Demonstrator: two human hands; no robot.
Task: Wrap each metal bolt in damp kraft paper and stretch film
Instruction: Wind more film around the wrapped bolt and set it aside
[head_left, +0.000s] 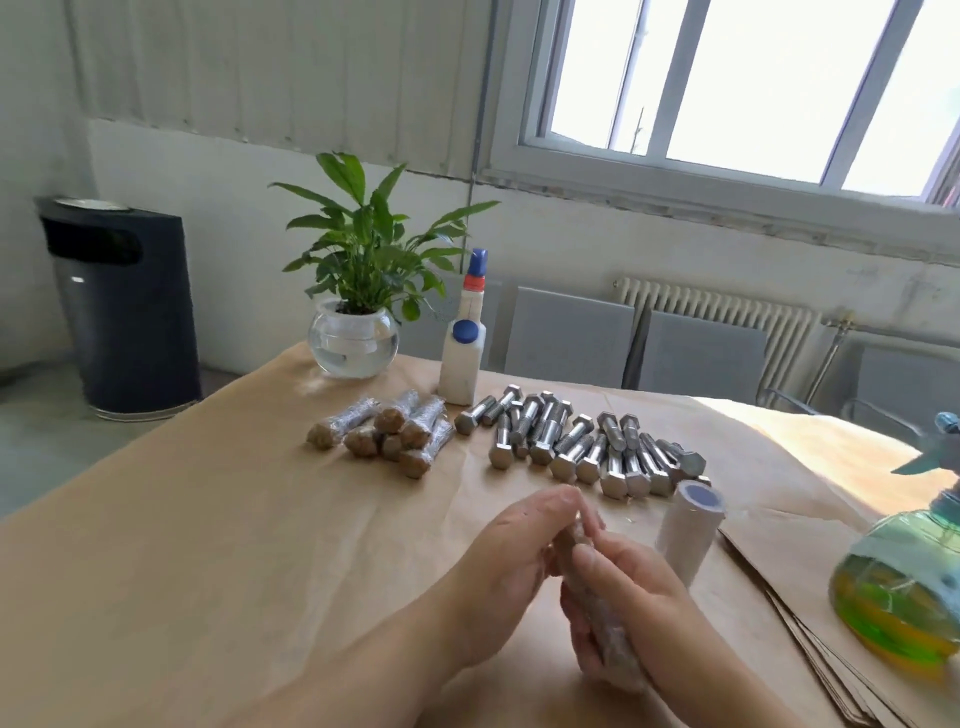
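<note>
Both hands hold one wrapped bolt (597, 608), brown paper under shiny film, tilted toward me. My left hand (511, 566) pinches its upper end and my right hand (631, 608) grips the lower part. Several bare metal bolts (582, 449) lie in a loose row beyond the hands. To their left sits a pile of several wrapped bolts (387, 439). A roll of stretch film (685, 530) stands upright just right of my hands. Stacked kraft paper sheets (810, 623) lie at the right.
The table is covered with kraft paper (182, 519). A green-yellow spray bottle (904, 577) stands at the right edge. A white bottle with a blue cap (462, 348) and a potted plant in a glass bowl (356, 338) stand at the back. A black bin (122, 306) is on the floor left.
</note>
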